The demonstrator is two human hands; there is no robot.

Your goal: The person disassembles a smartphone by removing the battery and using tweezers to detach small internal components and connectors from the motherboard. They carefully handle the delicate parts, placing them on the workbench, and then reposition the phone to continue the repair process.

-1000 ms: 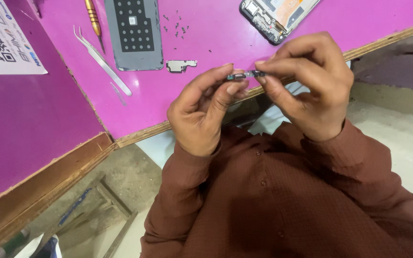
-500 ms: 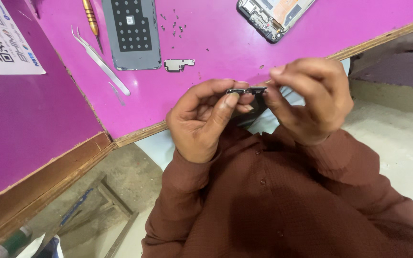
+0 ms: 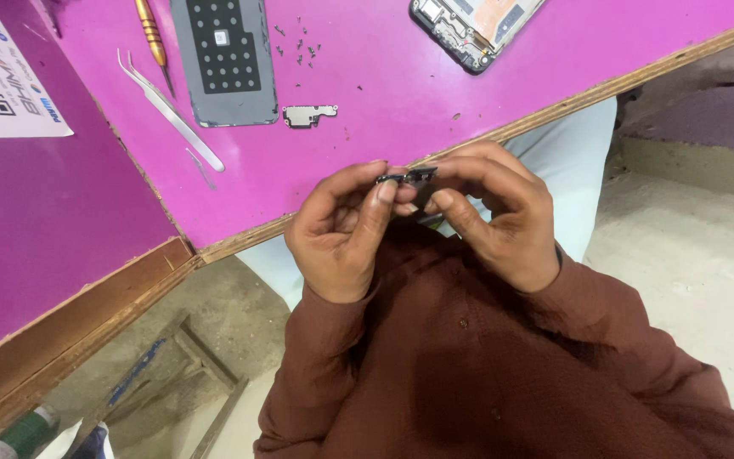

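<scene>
The person is wearing a dark reddish-brown garment with long sleeves [image 3: 613,331] reaching the wrists of the bare left hand [image 3: 346,234] and right hand [image 3: 503,217]. Small matching buttons [image 3: 462,324] are running down its creased front, and pale light-blue cloth [image 3: 567,161] is covering the legs.

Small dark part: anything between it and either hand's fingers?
Nothing visible. The small dark part is pinched directly by the fingertips of the left hand and the right hand, held above the edge of the pink table. The tweezers and small metal bracket lie apart on the table.
</scene>
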